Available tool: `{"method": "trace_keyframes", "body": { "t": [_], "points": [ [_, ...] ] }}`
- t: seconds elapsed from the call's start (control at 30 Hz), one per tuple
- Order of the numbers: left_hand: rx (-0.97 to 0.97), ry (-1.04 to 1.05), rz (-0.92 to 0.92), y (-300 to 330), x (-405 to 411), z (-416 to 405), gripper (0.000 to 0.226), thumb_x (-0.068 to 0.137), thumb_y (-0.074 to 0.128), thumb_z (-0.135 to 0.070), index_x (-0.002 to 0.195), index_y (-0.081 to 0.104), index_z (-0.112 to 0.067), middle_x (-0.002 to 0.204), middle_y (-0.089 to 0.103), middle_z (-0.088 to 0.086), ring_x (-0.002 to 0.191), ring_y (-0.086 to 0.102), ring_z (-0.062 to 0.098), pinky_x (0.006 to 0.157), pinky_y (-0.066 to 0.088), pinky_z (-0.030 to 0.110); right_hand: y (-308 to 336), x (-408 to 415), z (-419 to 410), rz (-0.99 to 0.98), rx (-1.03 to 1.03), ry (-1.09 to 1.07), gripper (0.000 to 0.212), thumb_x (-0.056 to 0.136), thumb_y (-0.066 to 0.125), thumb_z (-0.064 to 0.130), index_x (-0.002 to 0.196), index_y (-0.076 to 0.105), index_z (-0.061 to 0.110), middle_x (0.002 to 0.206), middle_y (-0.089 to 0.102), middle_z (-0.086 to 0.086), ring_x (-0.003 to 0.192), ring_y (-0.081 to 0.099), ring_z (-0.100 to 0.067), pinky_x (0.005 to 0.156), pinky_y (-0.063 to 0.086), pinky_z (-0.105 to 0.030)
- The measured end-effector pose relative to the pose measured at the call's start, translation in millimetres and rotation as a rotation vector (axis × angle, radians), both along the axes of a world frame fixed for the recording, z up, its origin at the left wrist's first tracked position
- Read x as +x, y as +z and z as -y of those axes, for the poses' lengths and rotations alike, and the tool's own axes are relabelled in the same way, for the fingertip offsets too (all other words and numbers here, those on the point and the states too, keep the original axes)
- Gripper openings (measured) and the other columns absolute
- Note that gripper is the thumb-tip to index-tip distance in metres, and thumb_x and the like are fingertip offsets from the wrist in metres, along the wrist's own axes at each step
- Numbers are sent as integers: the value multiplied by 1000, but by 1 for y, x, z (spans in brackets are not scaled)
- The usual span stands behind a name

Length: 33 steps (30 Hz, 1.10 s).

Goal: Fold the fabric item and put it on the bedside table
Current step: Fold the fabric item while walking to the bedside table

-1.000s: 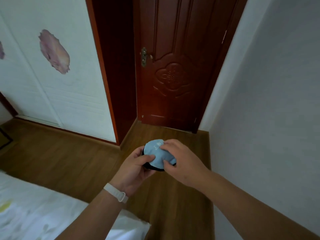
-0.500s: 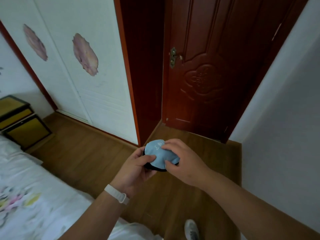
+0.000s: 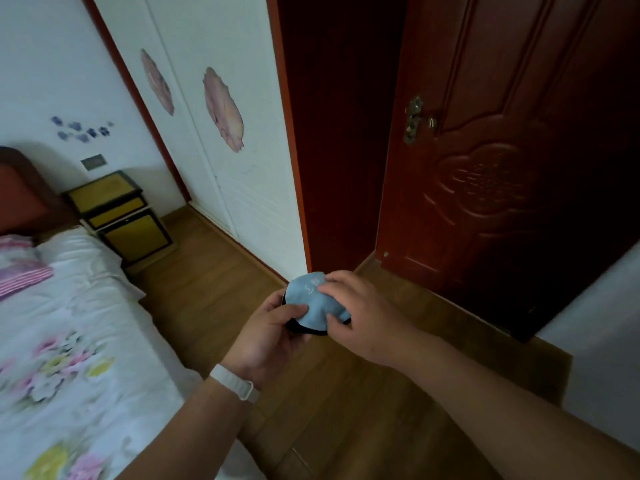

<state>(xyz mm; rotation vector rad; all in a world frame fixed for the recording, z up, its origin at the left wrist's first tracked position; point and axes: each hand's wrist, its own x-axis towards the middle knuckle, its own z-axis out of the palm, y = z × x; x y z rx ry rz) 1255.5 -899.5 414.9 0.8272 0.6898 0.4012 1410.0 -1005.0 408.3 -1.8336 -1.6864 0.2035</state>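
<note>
Both hands, left and right, clamp folded fabric; table at 10 o'clock, well apart, left nearer.

Single head-worn wide-angle view, looking forward and down, close over hands; bed at left, door ahead; left edge blurred, possibly motion.

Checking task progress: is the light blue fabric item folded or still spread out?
Folded: the light blue fabric item is a compact bundle pinched between the left hand and right hand.
</note>
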Motion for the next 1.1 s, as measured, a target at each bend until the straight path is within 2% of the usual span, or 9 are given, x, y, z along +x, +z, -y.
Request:
{"method": "trace_keyframes", "body": {
  "t": [0.17,0.3,0.63,0.8,0.9,1.1],
  "points": [
    [20,107,-10,2,6,-12,33,85,59,-2,117,60,-8,99,70,16,76,70,23,52,56,27,1,12,-27,130,52,115,45,90,49,29,133,43,18,140,38,0,125,35,-16,95,41,-34],
    [29,195,1,1,3,-28,35,85,59,-1,120,59,-6,92,73,13,76,71,23,54,56,28,1,14,-56,140,69,185,45,88,54,24,131,48,13,139,43,-7,126,38,-22,97,42,-42],
    [-1,325,-12,-22,-20,-111,32,84,62,-4,115,63,-10,92,72,11,77,70,21,56,56,27,-16,2,-162,189,65,329,44,88,54,23,131,47,17,138,43,-3,126,35,-17,99,38,-34],
    [12,327,-8,-27,-33,-188,32,84,62,-5,115,63,-11,88,74,9,77,69,21,57,56,27,-18,-11,-242,210,53,341,42,88,53,25,130,45,18,136,44,-3,123,38,-18,96,42,-35],
    [19,344,13,-25,-46,-242,28,84,61,-3,111,64,-10,86,74,10,74,70,21,53,56,27,-13,-23,-296,242,47,358,43,88,53,26,130,45,18,136,44,-4,124,38,-18,95,43,-35],
    [33,375,33,-21,-77,-332,29,83,62,-3,111,64,-11,82,74,8,70,71,19,48,54,25,-3,-55,-387,238,61,382,43,85,59,17,127,51,11,133,47,-9,120,43,-23,93,44,-35]
  ]
}}
